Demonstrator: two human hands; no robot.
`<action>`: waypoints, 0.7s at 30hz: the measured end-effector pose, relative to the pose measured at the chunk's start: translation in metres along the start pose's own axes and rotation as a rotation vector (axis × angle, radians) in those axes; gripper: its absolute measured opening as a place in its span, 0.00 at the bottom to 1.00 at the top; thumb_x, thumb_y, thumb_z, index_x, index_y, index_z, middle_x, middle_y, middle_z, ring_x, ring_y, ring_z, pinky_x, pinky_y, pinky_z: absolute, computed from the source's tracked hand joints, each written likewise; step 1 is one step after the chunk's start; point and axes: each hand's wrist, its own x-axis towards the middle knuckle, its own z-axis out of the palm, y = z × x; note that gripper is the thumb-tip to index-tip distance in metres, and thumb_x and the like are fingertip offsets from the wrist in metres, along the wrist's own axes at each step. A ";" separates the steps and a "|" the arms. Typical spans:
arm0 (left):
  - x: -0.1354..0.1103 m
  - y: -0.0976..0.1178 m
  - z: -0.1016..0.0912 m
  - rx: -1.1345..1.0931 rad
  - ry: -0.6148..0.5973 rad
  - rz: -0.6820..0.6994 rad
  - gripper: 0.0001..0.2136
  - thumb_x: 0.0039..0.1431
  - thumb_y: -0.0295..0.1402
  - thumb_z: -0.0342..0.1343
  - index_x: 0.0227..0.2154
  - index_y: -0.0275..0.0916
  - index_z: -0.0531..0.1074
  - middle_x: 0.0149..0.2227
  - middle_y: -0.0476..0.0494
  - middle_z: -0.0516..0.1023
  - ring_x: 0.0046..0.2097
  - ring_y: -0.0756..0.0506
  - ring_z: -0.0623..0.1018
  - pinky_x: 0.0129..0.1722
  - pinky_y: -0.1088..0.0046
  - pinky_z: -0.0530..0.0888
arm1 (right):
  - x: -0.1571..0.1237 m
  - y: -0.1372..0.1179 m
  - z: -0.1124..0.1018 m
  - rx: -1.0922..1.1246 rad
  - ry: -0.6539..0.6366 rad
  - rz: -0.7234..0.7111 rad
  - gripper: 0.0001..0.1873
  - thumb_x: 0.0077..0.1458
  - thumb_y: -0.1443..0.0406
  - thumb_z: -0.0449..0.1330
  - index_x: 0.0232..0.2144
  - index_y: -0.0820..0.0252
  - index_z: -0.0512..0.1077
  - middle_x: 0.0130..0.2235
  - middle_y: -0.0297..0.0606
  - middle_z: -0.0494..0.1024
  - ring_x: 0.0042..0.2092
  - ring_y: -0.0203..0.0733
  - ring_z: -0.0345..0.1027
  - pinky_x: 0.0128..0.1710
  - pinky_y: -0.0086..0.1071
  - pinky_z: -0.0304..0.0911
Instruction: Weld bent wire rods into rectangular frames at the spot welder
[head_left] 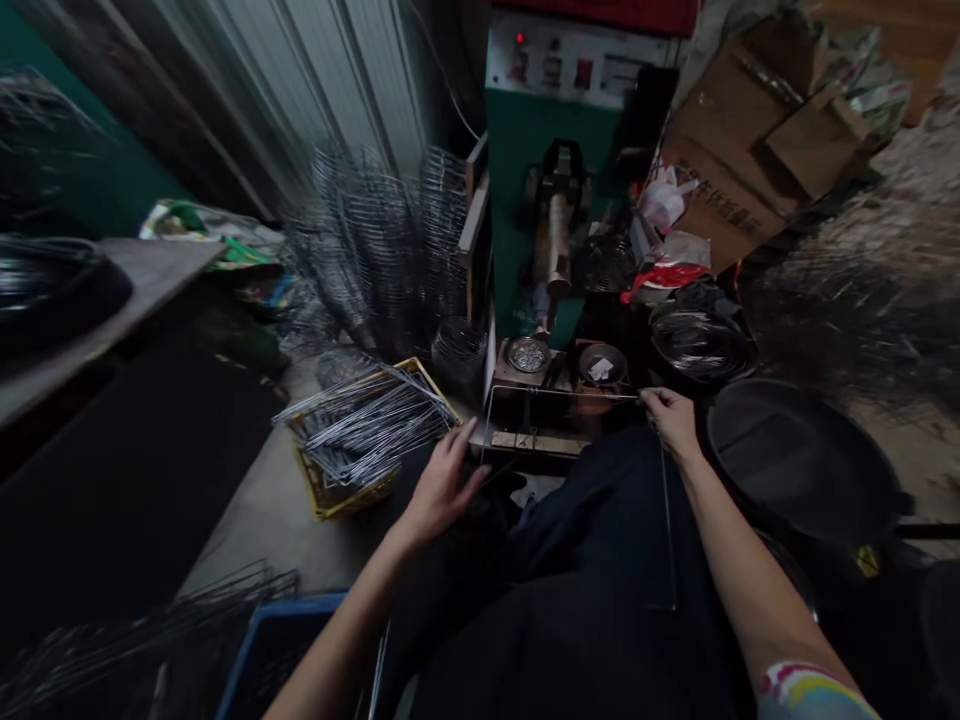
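Observation:
A thin bent metal wire (585, 395) stretches across in front of me, with its ends turned down at both sides. My right hand (673, 425) is closed in a pinch at its right corner. From there a long leg of wire hangs down over my dark trousers. My left hand (441, 485) has its fingers spread and holds nothing. It is beside the wire's short left leg, near the corner of a yellow crate (321, 508) heaped with bent wires (375, 432).
Ahead stands a green machine (514, 240) with a lit red lamp. Below it are a dish of small metal pieces (529, 354) and a dark dish (615, 372) with paper. At right sit a large black pan (799, 455) and cardboard (720, 215). Coiled wire stacks (379, 250) rise left.

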 end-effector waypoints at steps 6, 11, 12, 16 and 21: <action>0.127 0.000 0.013 0.182 -0.074 0.173 0.24 0.57 0.30 0.57 0.57 0.38 0.67 0.56 0.35 0.72 0.57 0.36 0.70 0.55 0.55 0.66 | -0.002 -0.008 0.007 0.046 0.003 0.004 0.20 0.47 0.51 0.64 0.30 0.63 0.76 0.18 0.31 0.69 0.16 0.31 0.54 0.15 0.26 0.47; 0.158 -0.015 0.037 0.092 -0.161 0.163 0.10 0.56 0.30 0.56 0.40 0.38 0.79 0.39 0.41 0.82 0.43 0.41 0.79 0.45 0.67 0.71 | -0.003 -0.012 0.005 0.086 0.002 0.008 0.18 0.48 0.52 0.65 0.30 0.63 0.76 0.16 0.29 0.66 0.15 0.29 0.51 0.14 0.25 0.45; 0.157 -0.017 0.038 0.072 -0.165 0.162 0.10 0.56 0.30 0.56 0.40 0.38 0.79 0.38 0.41 0.82 0.42 0.42 0.79 0.45 0.68 0.71 | -0.003 -0.011 0.005 0.095 0.003 0.014 0.18 0.48 0.52 0.65 0.30 0.63 0.77 0.17 0.30 0.67 0.15 0.29 0.51 0.14 0.25 0.45; 0.151 -0.018 0.029 -0.019 -0.193 0.135 0.12 0.54 0.32 0.57 0.40 0.36 0.79 0.37 0.42 0.82 0.40 0.43 0.79 0.43 0.71 0.71 | -0.004 -0.012 0.007 0.128 0.013 0.013 0.16 0.47 0.54 0.66 0.30 0.62 0.77 0.22 0.34 0.73 0.17 0.29 0.54 0.14 0.25 0.47; 0.151 -0.023 0.006 -0.161 -0.245 0.037 0.15 0.57 0.40 0.54 0.37 0.34 0.79 0.31 0.44 0.81 0.33 0.46 0.78 0.35 0.74 0.71 | -0.006 -0.028 0.009 0.215 -0.018 0.038 0.14 0.47 0.56 0.67 0.29 0.62 0.77 0.24 0.35 0.75 0.17 0.26 0.52 0.13 0.23 0.45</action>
